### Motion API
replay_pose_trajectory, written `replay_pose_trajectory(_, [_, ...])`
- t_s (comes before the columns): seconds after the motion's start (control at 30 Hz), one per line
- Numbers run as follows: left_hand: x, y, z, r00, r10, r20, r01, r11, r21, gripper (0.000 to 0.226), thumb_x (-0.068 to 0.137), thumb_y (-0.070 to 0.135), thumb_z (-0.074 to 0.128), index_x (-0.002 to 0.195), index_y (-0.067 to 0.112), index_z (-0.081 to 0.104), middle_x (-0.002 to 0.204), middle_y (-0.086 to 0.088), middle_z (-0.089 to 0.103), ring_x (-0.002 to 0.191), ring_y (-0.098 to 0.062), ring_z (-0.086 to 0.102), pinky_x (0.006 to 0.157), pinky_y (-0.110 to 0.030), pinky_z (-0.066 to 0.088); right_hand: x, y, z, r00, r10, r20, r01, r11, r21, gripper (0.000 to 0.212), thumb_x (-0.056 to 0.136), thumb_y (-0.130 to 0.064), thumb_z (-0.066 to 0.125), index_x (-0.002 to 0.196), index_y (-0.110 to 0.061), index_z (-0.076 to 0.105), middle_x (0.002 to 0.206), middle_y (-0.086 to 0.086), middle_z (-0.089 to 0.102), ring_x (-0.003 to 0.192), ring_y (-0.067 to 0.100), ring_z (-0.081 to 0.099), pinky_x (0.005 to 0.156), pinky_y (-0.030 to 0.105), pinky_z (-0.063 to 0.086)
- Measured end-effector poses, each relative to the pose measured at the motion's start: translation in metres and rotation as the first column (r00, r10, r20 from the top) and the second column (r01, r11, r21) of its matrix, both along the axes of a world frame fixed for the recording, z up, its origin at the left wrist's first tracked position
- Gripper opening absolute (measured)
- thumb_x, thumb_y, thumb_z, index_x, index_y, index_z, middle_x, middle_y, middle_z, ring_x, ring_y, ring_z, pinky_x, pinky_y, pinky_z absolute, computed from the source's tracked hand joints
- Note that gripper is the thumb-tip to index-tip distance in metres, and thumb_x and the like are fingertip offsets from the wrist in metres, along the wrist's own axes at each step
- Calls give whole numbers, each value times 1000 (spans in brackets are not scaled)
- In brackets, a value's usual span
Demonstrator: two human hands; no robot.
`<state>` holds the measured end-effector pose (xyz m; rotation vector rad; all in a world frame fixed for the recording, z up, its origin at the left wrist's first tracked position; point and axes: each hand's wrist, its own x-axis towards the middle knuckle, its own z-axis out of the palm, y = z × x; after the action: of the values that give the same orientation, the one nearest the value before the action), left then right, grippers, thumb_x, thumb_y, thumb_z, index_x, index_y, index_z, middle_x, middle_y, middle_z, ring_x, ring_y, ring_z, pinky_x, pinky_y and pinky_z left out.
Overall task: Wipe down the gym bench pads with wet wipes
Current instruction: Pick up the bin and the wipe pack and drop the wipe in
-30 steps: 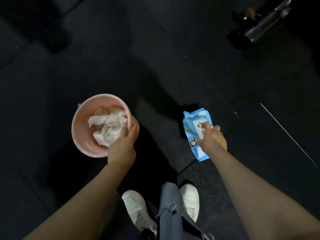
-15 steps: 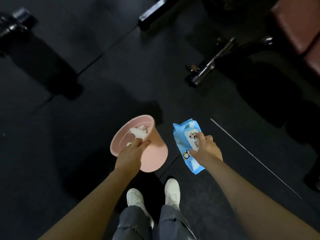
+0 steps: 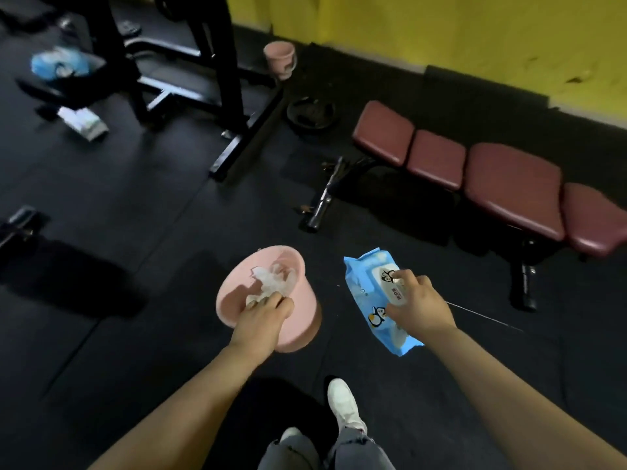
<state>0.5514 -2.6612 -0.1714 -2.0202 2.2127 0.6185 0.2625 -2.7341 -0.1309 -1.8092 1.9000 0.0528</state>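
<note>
My left hand (image 3: 263, 315) grips the near rim of a pink bucket (image 3: 234, 296) that I carry in front of me; crumpled white used wipes (image 3: 274, 281) lie inside it. My right hand (image 3: 419, 305) holds a blue wet-wipe pack (image 3: 361, 290) with a penguin print, fingers curled over its white flap. A gym bench with several maroon pads (image 3: 509, 184) stands on the floor ahead to the right, well beyond both hands.
A black rack frame (image 3: 217, 79) stands at the upper left. A second pink bucket (image 3: 280, 59) sits by the yellow wall (image 3: 441, 25). A weight plate (image 3: 312, 111) lies near the bench. Another blue wipe pack (image 3: 57, 64) rests far left. Black rubber flooring (image 3: 135, 198) lies all around.
The view has lifted from the floor at my feet to the room; the bench, rack and wall have come into sight. Both hands keep their hold on bucket and pack.
</note>
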Motion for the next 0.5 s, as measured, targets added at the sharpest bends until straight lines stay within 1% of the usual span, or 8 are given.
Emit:
replay_pose_trajectory(0.03, [-5,2,12,999,-31,20,31,999,-12,44,77,-7,54,108,23,44,118,4,51,102,-21,52,78,-29,33,-9,11,13,999,-34,7,34,999,-18,62,79,-33,66,134,-30,37,113,1,44,83,20,54,62,29,45])
replay_pose_trajectory(0.1, [-17,7,31,996,-88,34,90,994,-55,56,80,-4,55,125,26,42,129,4,55,115,-21,53,93,-34,38,-27,34,37,993,-114,26,115,992,-53,61,79,-34,66,133,-31,38,111,-1,43,82,20,54,62,29,45])
replay_pose_trajectory(0.13, [-24,8,41,993,-111,30,112,992,-62,61,83,-3,55,134,27,38,134,2,56,120,-23,52,100,-37,38,-37,45,47,987,-155,37,157,985,-65,60,78,-34,65,132,-32,38,110,-2,43,81,20,54,62,30,46])
replay_pose_trajectory(0.2, [-38,7,62,983,-183,21,184,980,-70,65,88,-2,49,144,27,33,140,1,52,126,-25,49,107,-39,33,-56,67,63,972,-229,52,233,968,-89,57,78,-36,65,130,-34,39,107,-3,43,78,19,55,61,31,46])
replay_pose_trajectory(0.23, [-46,6,74,974,-225,10,226,972,-60,63,90,-2,45,144,28,34,142,2,50,127,-25,47,107,-39,31,-66,78,70,964,-261,59,266,959,-98,57,79,-36,65,129,-35,39,106,-4,43,77,18,54,60,30,45])
replay_pose_trajectory(0.3, [-64,4,92,951,-310,2,309,950,-50,59,95,0,41,144,33,37,144,4,46,124,-26,46,105,-39,34,-86,100,83,940,-332,79,339,935,-107,55,78,-37,65,128,-36,40,104,-4,43,76,17,54,57,29,43])
replay_pose_trajectory(0.4, [-99,2,105,933,-359,-12,359,933,-18,58,96,4,45,144,35,37,141,6,47,120,-26,49,102,-43,40,-123,130,101,897,-431,102,441,890,-113,53,77,-38,64,125,-38,42,103,-6,45,73,14,56,54,27,42])
replay_pose_trajectory(0.5, [-148,-3,109,910,-411,-57,408,911,-60,53,94,13,51,139,38,39,132,11,50,115,-24,53,99,-44,45,-165,158,114,849,-519,105,528,841,-117,50,76,-40,63,122,-39,43,102,-7,46,74,13,57,54,27,42])
